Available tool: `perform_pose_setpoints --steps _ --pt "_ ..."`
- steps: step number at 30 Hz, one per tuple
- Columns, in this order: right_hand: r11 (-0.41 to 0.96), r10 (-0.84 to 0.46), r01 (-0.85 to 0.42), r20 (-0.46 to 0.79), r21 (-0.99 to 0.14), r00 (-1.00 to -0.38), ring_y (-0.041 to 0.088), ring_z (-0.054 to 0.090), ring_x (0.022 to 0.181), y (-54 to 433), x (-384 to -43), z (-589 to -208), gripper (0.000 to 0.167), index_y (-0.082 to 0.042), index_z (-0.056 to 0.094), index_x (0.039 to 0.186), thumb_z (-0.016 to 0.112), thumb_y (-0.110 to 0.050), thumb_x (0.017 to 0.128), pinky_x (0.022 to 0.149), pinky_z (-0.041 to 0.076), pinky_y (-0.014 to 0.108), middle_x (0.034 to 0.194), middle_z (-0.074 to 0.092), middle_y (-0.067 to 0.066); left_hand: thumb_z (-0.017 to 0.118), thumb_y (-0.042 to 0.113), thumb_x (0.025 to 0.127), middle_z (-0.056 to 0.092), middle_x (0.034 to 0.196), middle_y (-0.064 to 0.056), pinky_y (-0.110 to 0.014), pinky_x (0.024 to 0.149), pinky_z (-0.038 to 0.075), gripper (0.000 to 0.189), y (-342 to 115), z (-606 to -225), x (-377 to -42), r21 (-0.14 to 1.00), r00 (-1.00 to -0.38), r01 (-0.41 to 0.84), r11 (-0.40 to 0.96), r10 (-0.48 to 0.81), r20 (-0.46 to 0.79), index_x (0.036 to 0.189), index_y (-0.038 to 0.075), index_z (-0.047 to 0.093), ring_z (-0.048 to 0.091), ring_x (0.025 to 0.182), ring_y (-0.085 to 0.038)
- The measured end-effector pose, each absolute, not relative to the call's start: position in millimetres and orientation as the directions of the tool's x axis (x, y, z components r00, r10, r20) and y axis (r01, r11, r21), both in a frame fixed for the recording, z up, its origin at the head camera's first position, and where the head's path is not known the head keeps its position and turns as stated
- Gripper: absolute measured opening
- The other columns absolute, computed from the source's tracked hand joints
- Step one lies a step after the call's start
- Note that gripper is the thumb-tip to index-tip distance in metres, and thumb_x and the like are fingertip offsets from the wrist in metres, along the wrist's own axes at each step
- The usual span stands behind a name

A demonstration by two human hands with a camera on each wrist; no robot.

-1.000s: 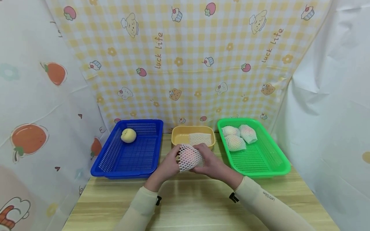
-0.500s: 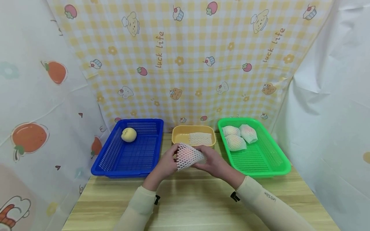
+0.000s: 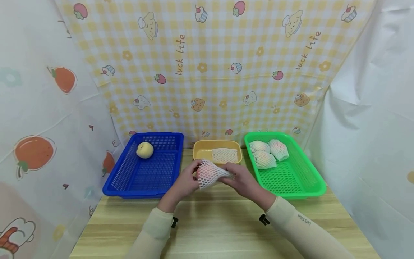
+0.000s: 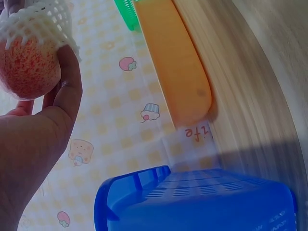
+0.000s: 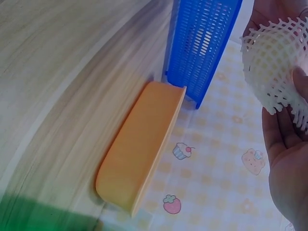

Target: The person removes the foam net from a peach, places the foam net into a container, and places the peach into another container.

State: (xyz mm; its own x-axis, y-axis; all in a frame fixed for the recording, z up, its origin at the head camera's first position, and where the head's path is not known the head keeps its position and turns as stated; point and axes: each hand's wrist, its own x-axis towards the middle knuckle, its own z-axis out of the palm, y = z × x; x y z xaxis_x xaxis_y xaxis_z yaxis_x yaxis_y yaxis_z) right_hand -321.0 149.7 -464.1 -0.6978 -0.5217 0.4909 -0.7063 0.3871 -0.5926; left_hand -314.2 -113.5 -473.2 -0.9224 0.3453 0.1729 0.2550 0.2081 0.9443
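Left wrist view: I see the fingers [image 4: 70, 72] of the left hand [image 4: 41, 132] spread to the width of a peach [image 4: 29, 70] and curled round it, with its speckled red end bare and a foam net [image 4: 62, 29] over the rest; in the right wrist view the right hand [image 5: 293, 168] has its thumb lying on the net and other fingers beneath, and from the head view I judge that it pinches the net's narrowed end; the peach sits between the two hands, above the bench [image 3: 220, 223] and just in front of the yellow tray [image 3: 202, 154]; I expect the fruit to have some weight, firm but easily bruised, its skin more grippy than slick, so I would cradle it broadly round the belly; the net looks light, soft and stretchy, liable to tear, best taken by a pinch at its edge; a flat spare net [image 3: 224, 155] lies in the tray; left of that, the blue basket [image 3: 161, 176] holds one bare fruit [image 3: 145, 150]; to the right, the green basket [image 3: 281, 181] holds three netted fruits [image 3: 264, 160], bunched in its far left corner.
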Motion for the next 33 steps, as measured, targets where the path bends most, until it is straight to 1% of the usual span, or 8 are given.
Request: perform_pose_setpoints --steps 4,6,10,16,20,24,29,33 --pt "0.403 -0.520 -0.671 0.448 -0.622 -0.727 0.011 0.073 0.102 151 -321 -462 0.025 -0.017 0.081 0.119 0.088 -0.008 0.096 0.088 0.062 0.037 0.116 0.079 -0.007 0.077 -0.004 0.090 0.059 0.145 -0.020 -0.036 0.094 0.061 0.065 -116 -473 -314 0.943 -0.914 0.267 0.201 0.363 0.181 0.151 0.004 0.055 0.059 0.125 -0.032" --pt "0.417 -0.528 -0.658 0.422 -0.627 -0.737 0.011 0.072 0.098 151 -321 -461 0.022 -0.016 0.080 0.117 0.086 -0.008 0.098 0.085 0.061 0.035 0.115 0.079 -0.007 0.077 -0.004 0.090 0.059 0.144 -0.019 -0.034 0.093 0.061 0.065 -117 -473 -314 0.941 -0.911 0.273 0.199 0.369 0.186 0.151 0.004 0.056 0.059 0.123 -0.031" --pt "0.459 -0.547 -0.643 0.376 -0.613 -0.748 0.012 0.067 0.091 152 -321 -457 0.018 -0.016 0.078 0.115 0.084 -0.010 0.100 0.079 0.057 0.032 0.111 0.077 -0.007 0.078 -0.003 0.091 0.059 0.144 -0.018 -0.035 0.095 0.061 0.065 -118 -470 -313 0.942 -0.905 0.278 0.191 0.382 0.189 0.151 0.004 0.055 0.059 0.123 -0.030" --pt "0.542 -0.560 -0.616 0.302 -0.572 -0.772 0.011 0.064 0.086 151 -324 -447 0.012 -0.017 0.077 0.108 0.085 -0.014 0.100 0.075 0.055 0.031 0.103 0.075 -0.008 0.079 -0.001 0.090 0.058 0.146 -0.020 -0.036 0.091 0.062 0.068 -121 -469 -312 0.945 -0.903 0.271 0.184 0.389 0.183 0.153 0.003 0.053 0.062 0.119 -0.031" --pt "0.585 -0.567 -0.602 0.257 -0.543 -0.783 0.010 0.062 0.083 152 -329 -440 0.013 -0.017 0.075 0.104 0.086 -0.015 0.099 0.073 0.055 0.030 0.096 0.071 -0.010 0.081 0.004 0.092 0.059 0.148 -0.019 -0.040 0.095 0.062 0.067 -122 -468 -311 0.944 -0.910 0.261 0.202 0.378 0.171 0.153 0.006 0.054 0.064 0.120 -0.031" --pt "0.596 -0.587 -0.614 0.242 -0.517 -0.773 0.010 0.062 0.083 152 -332 -432 0.015 -0.017 0.074 0.105 0.087 -0.015 0.098 0.074 0.055 0.031 0.096 0.072 -0.010 0.082 0.006 0.093 0.059 0.148 -0.018 -0.042 0.095 0.062 0.067 -123 -467 -311 0.942 -0.911 0.263 0.207 0.374 0.172 0.154 0.006 0.054 0.064 0.120 -0.032" --pt "0.593 -0.620 -0.642 0.234 -0.486 -0.749 0.008 0.063 0.085 152 -334 -425 0.014 -0.016 0.074 0.107 0.085 -0.015 0.099 0.077 0.056 0.032 0.099 0.074 -0.009 0.082 0.005 0.093 0.058 0.149 -0.019 -0.040 0.093 0.062 0.069 -124 -467 -311 0.944 -0.910 0.260 0.205 0.378 0.169 0.155 0.005 0.053 0.065 0.117 -0.031" --pt "0.600 -0.623 -0.646 0.231 -0.472 -0.747 0.009 0.064 0.086 154 -339 -415 0.013 -0.016 0.075 0.107 0.084 -0.012 0.099 0.078 0.057 0.034 0.100 0.075 -0.008 0.085 0.010 0.095 0.058 0.149 -0.018 -0.039 0.089 0.063 0.068 -125 -467 -311 0.950 -0.914 0.241 0.197 0.375 0.154 0.156 0.009 0.054 0.069 0.112 -0.031"
